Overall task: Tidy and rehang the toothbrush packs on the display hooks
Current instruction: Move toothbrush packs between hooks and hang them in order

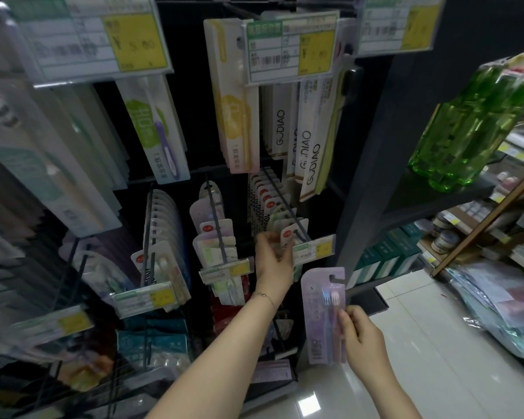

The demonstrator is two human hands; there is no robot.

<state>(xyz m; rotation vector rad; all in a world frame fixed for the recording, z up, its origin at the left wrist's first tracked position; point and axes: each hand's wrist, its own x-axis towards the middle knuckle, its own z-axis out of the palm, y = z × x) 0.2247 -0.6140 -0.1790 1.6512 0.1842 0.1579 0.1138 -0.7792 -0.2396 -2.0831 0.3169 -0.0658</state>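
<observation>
Head view: right hand [364, 340] pinches a lilac toothbrush pack [325, 316] by its edge, low and clear of the rack. Left hand [273, 255] fingers curled at the front packs on the right-hand hook [288, 207]; grip unclear. Suggest: steady those packs, line up the hang slot with the hook tip behind the price tag [313, 248], then slide it on.

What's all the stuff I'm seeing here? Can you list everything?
Held toothbrush pack: one, lilac, off the hooks, lower right.
Hanging toothbrush packs: many, mixed pastel, on the display hooks.
GUDIAO boxes: several, white, upper middle.
Price tags: several, white with yellow, at hook ends.
Green bottles: a few, right shelf.
Floor: white tiles.
Left hand: reaching at a hook's front packs; grip unclear.
Right hand: holding the lilac pack.
</observation>
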